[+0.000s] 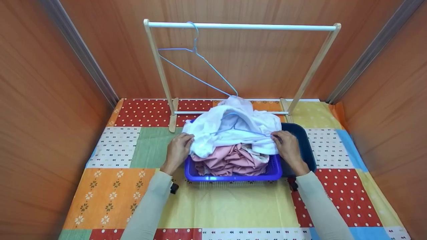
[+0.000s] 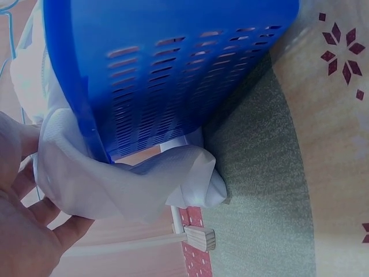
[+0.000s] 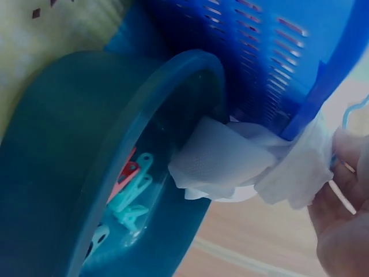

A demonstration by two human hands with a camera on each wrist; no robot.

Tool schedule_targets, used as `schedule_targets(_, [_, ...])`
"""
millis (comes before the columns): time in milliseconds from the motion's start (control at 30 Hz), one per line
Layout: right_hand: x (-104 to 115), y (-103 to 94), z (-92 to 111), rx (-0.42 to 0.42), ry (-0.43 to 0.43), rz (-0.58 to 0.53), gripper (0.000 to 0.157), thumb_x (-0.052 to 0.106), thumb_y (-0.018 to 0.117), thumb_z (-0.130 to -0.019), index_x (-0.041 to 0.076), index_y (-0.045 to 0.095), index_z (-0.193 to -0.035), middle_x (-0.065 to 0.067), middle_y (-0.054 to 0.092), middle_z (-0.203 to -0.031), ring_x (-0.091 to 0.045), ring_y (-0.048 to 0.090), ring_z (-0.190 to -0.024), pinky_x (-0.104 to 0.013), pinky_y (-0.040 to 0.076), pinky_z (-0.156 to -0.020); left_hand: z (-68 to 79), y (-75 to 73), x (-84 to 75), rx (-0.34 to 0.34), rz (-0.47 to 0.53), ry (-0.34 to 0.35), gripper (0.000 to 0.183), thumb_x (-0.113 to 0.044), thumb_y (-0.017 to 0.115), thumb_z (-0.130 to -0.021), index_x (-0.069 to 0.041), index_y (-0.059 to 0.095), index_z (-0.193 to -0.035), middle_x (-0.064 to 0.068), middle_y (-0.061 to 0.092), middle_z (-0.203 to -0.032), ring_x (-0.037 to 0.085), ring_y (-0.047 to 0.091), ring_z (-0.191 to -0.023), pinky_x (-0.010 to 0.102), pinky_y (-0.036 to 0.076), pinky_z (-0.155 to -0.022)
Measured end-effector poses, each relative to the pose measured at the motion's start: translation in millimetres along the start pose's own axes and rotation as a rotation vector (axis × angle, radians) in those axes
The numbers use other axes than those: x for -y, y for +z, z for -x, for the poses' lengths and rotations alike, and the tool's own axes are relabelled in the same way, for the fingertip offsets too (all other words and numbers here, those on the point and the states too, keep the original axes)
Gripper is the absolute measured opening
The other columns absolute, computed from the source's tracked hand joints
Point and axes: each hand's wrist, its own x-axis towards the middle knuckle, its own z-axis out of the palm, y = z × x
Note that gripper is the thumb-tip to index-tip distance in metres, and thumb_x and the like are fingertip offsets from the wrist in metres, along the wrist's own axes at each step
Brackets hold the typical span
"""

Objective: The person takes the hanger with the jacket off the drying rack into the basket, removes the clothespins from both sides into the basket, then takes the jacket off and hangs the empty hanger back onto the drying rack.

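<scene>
A white garment [image 1: 203,138] lies bunched over the blue-purple laundry basket [image 1: 230,178], its ends draping past both sides. On it lies a light-blue wire hanger [image 1: 248,130], hook toward the rack. At the garment's left side my left hand [image 1: 177,150] pinches the cloth; in the left wrist view its fingers [image 2: 45,212] are against the white fabric. On the opposite side my right hand [image 1: 289,148] pinches the hanger's right end along with the cloth; the right wrist view shows the wire running between the fingers. Pink clothing [image 1: 230,160] fills the basket's front.
Behind the basket stands a clothes rack [image 1: 243,26] with another wire hanger [image 1: 213,68] on its bar. A dark green tub [image 1: 305,146] holding several clothespins [image 3: 130,190] sits right of the basket. Wooden panels [image 1: 43,116] enclose the patchwork cloth [image 1: 110,196].
</scene>
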Motion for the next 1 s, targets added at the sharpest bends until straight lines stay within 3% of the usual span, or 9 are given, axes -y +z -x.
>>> schedule_targets(167, [3,1.3,4,-0.003,0.026,0.093,0.012,0.01,0.067,-0.092,0.003,0.074,-0.099,-0.016,0.074,-0.099,-0.036,0.068,-0.093,-0.051,0.052,-0.083,-0.1,1.3,0.6,0.0,0.002,0.006,0.017,-0.015,0.066,-0.094,-0.009,0.076,-0.105,0.007,0.074,-0.096,0.028,0.069,-0.091,0.046,0.056,-0.078])
schedule_targets(367, [7,6.7,5,-0.019,-0.009,0.178,0.012,0.01,0.062,-0.096,0.001,0.07,-0.098,-0.017,0.071,-0.093,-0.038,0.067,-0.084,-0.051,0.054,-0.073,1.4,1.5,1.3,-0.023,0.011,0.012,0.016,-0.013,0.066,-0.094,-0.008,0.076,-0.105,0.008,0.074,-0.097,0.028,0.07,-0.092,0.045,0.056,-0.08])
schedule_targets(1000, [3,16.9,11,-0.004,0.02,0.221,0.016,0.012,0.048,-0.103,0.003,0.061,-0.107,-0.02,0.063,-0.1,-0.042,0.063,-0.074,-0.054,0.053,-0.062,2.8,3.0,2.0,-0.045,0.029,0.013,0.017,-0.014,0.065,-0.094,-0.007,0.076,-0.106,0.008,0.075,-0.1,0.027,0.071,-0.093,0.044,0.057,-0.08])
